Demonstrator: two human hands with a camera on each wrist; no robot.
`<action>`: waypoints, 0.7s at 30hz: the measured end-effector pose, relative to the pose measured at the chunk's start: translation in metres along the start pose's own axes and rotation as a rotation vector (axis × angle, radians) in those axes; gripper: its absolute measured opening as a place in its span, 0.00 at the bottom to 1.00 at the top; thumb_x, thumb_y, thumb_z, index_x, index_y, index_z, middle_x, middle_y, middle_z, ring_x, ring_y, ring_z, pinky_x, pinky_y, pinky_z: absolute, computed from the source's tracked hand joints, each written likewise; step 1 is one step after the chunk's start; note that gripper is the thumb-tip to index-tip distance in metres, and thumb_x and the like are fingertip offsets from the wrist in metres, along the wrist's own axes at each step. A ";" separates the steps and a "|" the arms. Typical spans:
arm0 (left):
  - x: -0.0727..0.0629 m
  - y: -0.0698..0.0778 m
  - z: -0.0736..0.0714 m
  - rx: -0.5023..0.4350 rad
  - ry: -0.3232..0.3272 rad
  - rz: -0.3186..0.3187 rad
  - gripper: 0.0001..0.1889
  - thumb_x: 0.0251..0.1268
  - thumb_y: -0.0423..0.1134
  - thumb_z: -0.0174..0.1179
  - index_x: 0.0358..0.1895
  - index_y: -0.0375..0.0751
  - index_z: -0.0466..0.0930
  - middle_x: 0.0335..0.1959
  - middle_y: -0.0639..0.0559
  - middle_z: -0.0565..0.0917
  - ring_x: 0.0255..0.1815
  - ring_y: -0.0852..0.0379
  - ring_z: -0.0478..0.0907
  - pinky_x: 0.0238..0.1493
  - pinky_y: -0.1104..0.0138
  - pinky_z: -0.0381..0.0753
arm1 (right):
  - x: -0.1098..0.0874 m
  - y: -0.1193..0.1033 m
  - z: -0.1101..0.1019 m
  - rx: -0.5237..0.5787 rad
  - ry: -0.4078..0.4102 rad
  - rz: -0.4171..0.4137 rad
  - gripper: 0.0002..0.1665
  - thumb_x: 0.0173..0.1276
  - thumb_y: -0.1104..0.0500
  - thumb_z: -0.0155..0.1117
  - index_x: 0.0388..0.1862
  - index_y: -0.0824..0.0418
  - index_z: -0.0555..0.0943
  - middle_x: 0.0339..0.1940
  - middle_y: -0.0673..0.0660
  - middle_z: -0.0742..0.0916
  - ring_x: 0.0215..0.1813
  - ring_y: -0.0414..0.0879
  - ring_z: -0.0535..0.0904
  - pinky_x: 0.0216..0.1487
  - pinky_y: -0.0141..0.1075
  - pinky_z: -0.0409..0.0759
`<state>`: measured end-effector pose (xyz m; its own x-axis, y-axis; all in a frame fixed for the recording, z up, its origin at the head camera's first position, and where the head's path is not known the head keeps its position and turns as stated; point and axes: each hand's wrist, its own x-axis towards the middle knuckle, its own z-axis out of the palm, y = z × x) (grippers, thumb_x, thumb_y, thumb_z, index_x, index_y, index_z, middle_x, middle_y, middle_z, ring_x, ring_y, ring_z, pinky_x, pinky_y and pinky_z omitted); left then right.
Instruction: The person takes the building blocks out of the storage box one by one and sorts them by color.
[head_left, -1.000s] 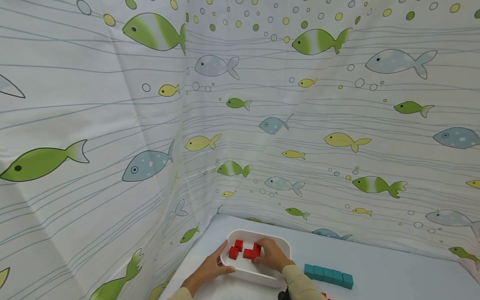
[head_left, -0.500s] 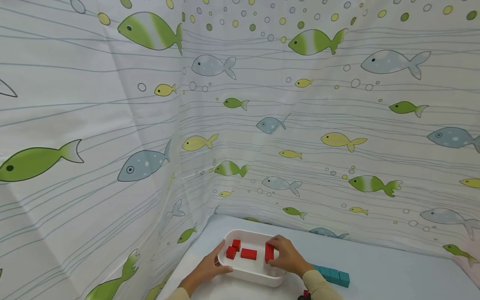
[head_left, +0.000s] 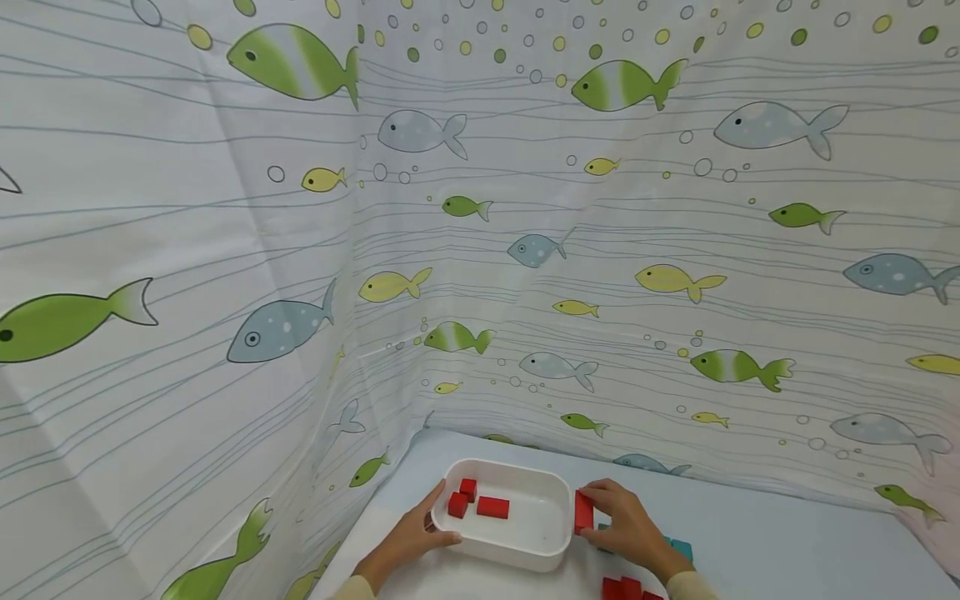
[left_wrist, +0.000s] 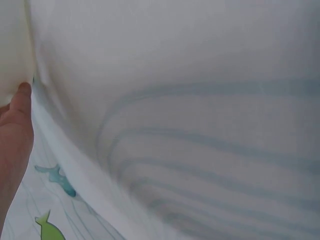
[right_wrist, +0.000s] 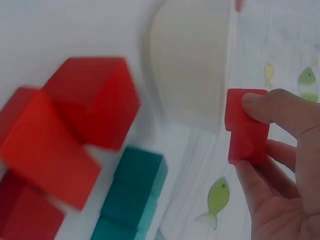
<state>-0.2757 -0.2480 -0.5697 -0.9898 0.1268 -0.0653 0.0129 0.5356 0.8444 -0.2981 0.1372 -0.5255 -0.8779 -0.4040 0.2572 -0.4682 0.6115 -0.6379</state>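
The relation that seems to matter most is between the held red piece (head_left: 583,512) and the white tray (head_left: 517,553). The piece sits at the fingertips of the right hand (head_left: 633,529), on the side facing the left hand (head_left: 408,533), just outside the tray's end; whether it touches the rim, the pictures do not settle. The right hand is plainly the nearer one; the left hand lies well apart, at the tray's opposite end.

The right hand's thumb and fingers pinch the piece by its two ends, parted only by its length. The right wrist view shows it as two red cubes, one slightly offset from the other. Its long axis runs from thumb to fingers, across the line joining the hands; whether it is tilted or level cannot be told. It has no evident front, so only its ends give a direction.

The left hand is spread around the tray's corner, holding it with thumb and fingers. The tray's length stretches from left hand toward right hand. Inside, nearer the left hand, lie two red cubes (head_left: 457,504) and a red oblong (head_left: 492,507), whose long axis runs between the hands, roughly crosswise to the held piece. Teal blocks (head_left: 681,548) show partly behind the right hand; loose red blocks (head_left: 622,588) lie on its near side.
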 end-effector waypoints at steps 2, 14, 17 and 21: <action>0.000 -0.001 -0.001 0.000 0.001 0.006 0.58 0.47 0.56 0.75 0.78 0.43 0.48 0.75 0.33 0.56 0.70 0.33 0.61 0.63 0.49 0.71 | -0.010 0.007 -0.004 0.012 0.030 0.031 0.35 0.48 0.49 0.82 0.55 0.61 0.83 0.50 0.51 0.81 0.54 0.53 0.80 0.46 0.43 0.84; -0.001 -0.002 -0.001 0.019 -0.002 -0.021 0.59 0.47 0.58 0.75 0.78 0.43 0.48 0.74 0.33 0.57 0.70 0.32 0.61 0.61 0.49 0.73 | -0.081 0.038 -0.030 0.025 -0.003 0.102 0.37 0.50 0.50 0.80 0.56 0.67 0.80 0.52 0.57 0.80 0.48 0.52 0.81 0.41 0.42 0.86; 0.000 -0.001 -0.002 0.014 0.007 -0.028 0.59 0.46 0.58 0.75 0.78 0.44 0.48 0.75 0.33 0.57 0.70 0.32 0.61 0.61 0.49 0.73 | -0.093 0.043 -0.037 0.022 -0.004 0.069 0.37 0.51 0.50 0.79 0.56 0.70 0.80 0.51 0.59 0.80 0.48 0.55 0.81 0.41 0.43 0.86; 0.001 0.000 -0.003 0.021 0.015 -0.024 0.59 0.46 0.57 0.75 0.78 0.44 0.48 0.75 0.34 0.57 0.70 0.33 0.61 0.62 0.50 0.72 | -0.106 0.053 -0.045 -0.017 -0.032 0.026 0.41 0.51 0.48 0.79 0.56 0.74 0.78 0.51 0.62 0.80 0.50 0.45 0.80 0.41 0.44 0.86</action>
<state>-0.2766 -0.2504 -0.5682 -0.9918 0.1015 -0.0773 -0.0078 0.5559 0.8312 -0.2345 0.2424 -0.5539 -0.8862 -0.4091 0.2175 -0.4474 0.6335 -0.6314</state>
